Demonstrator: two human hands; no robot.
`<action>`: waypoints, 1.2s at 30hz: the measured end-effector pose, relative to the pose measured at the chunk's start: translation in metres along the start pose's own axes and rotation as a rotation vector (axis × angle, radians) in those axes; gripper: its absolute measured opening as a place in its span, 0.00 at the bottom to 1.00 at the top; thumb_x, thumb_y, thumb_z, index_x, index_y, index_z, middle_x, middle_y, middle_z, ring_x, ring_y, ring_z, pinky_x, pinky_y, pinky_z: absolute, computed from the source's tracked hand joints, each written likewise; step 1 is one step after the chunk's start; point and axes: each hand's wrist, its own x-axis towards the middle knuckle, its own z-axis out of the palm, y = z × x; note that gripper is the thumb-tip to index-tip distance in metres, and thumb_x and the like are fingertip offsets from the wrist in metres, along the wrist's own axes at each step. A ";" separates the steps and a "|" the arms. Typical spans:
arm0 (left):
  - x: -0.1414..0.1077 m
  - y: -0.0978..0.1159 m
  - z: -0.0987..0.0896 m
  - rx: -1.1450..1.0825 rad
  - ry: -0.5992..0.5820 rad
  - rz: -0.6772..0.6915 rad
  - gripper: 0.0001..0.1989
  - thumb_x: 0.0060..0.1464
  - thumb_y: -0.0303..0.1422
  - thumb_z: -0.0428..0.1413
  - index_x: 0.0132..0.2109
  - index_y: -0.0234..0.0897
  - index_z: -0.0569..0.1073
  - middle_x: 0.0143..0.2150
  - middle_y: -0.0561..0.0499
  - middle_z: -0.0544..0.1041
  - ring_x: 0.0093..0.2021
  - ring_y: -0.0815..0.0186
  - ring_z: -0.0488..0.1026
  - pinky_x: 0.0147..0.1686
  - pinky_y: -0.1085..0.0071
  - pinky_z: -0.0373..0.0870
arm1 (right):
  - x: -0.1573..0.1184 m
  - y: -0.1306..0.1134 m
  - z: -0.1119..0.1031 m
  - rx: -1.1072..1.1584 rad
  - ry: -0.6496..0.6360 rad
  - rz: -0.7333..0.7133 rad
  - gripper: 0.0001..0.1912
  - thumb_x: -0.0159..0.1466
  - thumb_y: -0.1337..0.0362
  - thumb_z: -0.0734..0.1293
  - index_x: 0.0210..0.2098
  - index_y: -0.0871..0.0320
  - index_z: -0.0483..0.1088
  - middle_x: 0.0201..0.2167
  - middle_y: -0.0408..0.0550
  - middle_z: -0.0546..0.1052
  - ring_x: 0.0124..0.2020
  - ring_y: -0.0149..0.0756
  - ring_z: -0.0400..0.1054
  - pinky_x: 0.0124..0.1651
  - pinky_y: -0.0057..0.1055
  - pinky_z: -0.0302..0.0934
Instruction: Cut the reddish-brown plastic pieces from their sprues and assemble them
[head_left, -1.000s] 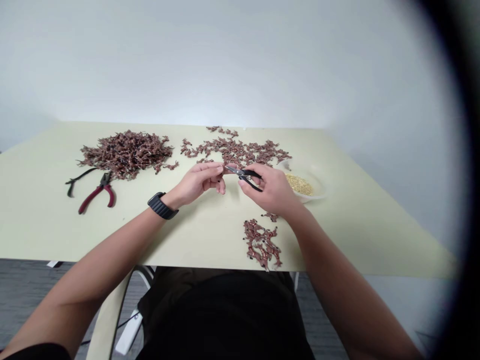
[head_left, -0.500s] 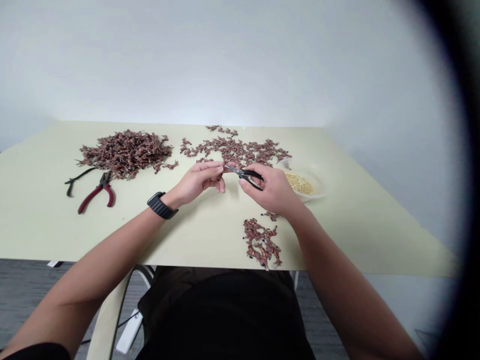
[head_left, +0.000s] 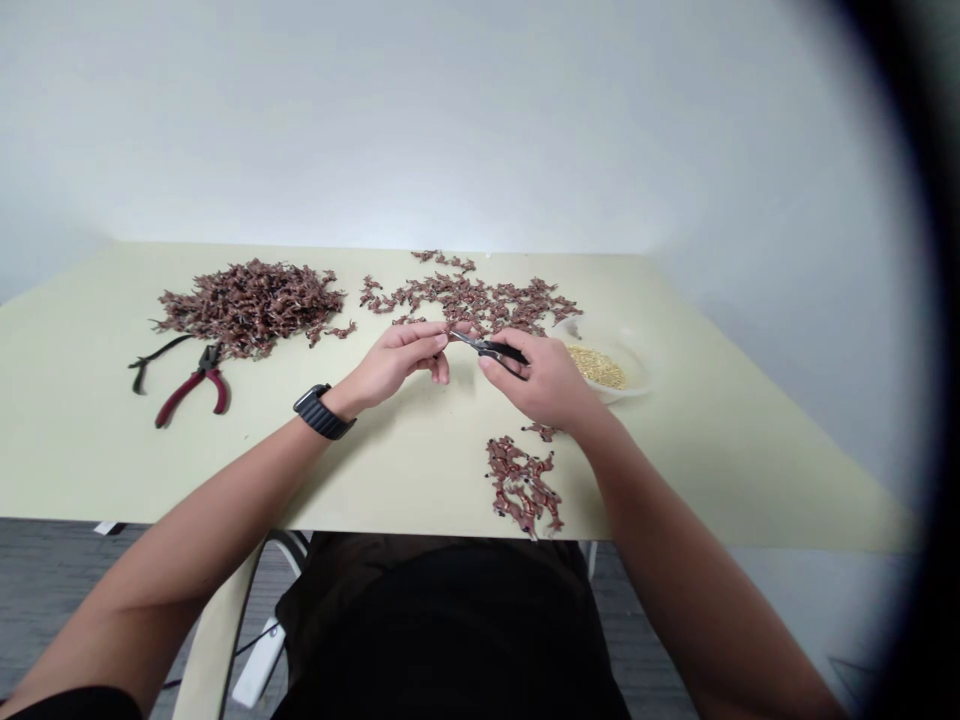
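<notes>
My right hand [head_left: 541, 372] is closed around black-handled pliers [head_left: 504, 350], their slim metal jaws pointing left. Thumb and fingers of my left hand [head_left: 401, 358] pinch a small brown animal figurine [head_left: 450, 328], mostly covered by the fingertips. The plier tips touch or nearly touch it; any smaller part between them is too tiny to make out. Just beyond both hands lies a spread of similar brown figurines [head_left: 480, 298]. Beside my right hand stands a translucent bowl [head_left: 641, 385] holding small gold-coloured pieces [head_left: 596, 368].
A big heap of brown figurines [head_left: 251, 305] covers the table's left back. In front of it lie red-handled pliers [head_left: 201, 378] and a black-handled tool [head_left: 150, 360]. A smaller group of figurines [head_left: 523, 485] sits by the near edge of the pale table [head_left: 390, 490].
The plier handles have squeezed closer together in my right hand. Both hands otherwise keep nearly the same place, and the figurine is still pinched in my left.
</notes>
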 end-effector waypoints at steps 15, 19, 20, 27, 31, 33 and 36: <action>-0.001 0.004 0.003 0.232 0.006 0.116 0.18 0.69 0.44 0.59 0.54 0.37 0.85 0.59 0.38 0.81 0.34 0.67 0.78 0.43 0.64 0.77 | 0.001 -0.004 -0.001 0.230 -0.107 0.074 0.20 0.72 0.46 0.65 0.32 0.54 0.68 0.26 0.42 0.64 0.26 0.32 0.55 0.28 0.33 0.49; -0.006 0.017 0.008 0.490 0.069 0.260 0.15 0.68 0.39 0.60 0.55 0.40 0.85 0.59 0.41 0.82 0.50 0.58 0.81 0.56 0.59 0.76 | 0.003 -0.007 -0.004 0.714 -0.352 0.368 0.24 0.70 0.39 0.65 0.34 0.54 0.68 0.24 0.38 0.54 0.23 0.30 0.40 0.22 0.31 0.34; -0.007 0.020 0.009 0.519 0.078 0.299 0.16 0.66 0.37 0.62 0.58 0.42 0.84 0.62 0.42 0.81 0.58 0.55 0.78 0.60 0.58 0.74 | 0.003 -0.007 -0.005 0.806 -0.416 0.427 0.25 0.69 0.38 0.64 0.34 0.54 0.68 0.24 0.38 0.52 0.23 0.30 0.37 0.21 0.31 0.32; -0.001 0.010 0.006 0.193 0.102 0.149 0.20 0.69 0.40 0.59 0.63 0.38 0.80 0.58 0.38 0.83 0.36 0.64 0.79 0.43 0.63 0.77 | 0.003 -0.005 0.000 0.480 -0.086 0.224 0.22 0.70 0.41 0.64 0.38 0.53 0.70 0.26 0.40 0.59 0.24 0.32 0.48 0.25 0.32 0.44; 0.003 0.006 0.003 -0.157 0.055 -0.014 0.21 0.67 0.39 0.59 0.60 0.29 0.81 0.59 0.30 0.81 0.28 0.69 0.76 0.32 0.69 0.74 | 0.002 0.001 0.005 -0.024 0.139 -0.055 0.13 0.69 0.50 0.68 0.44 0.53 0.72 0.30 0.44 0.70 0.30 0.37 0.62 0.35 0.36 0.56; 0.003 0.008 0.003 -0.202 0.037 -0.054 0.22 0.66 0.38 0.58 0.58 0.25 0.81 0.56 0.28 0.82 0.25 0.69 0.74 0.27 0.70 0.71 | 0.002 0.003 0.006 -0.064 0.133 -0.118 0.13 0.69 0.53 0.69 0.47 0.53 0.72 0.36 0.47 0.75 0.33 0.39 0.65 0.39 0.38 0.60; 0.002 0.010 0.005 -0.223 0.023 -0.094 0.22 0.66 0.37 0.58 0.56 0.23 0.82 0.52 0.28 0.84 0.23 0.70 0.73 0.23 0.72 0.68 | 0.002 0.003 0.007 -0.065 0.113 -0.154 0.13 0.69 0.54 0.68 0.49 0.53 0.72 0.41 0.50 0.77 0.36 0.41 0.67 0.41 0.39 0.61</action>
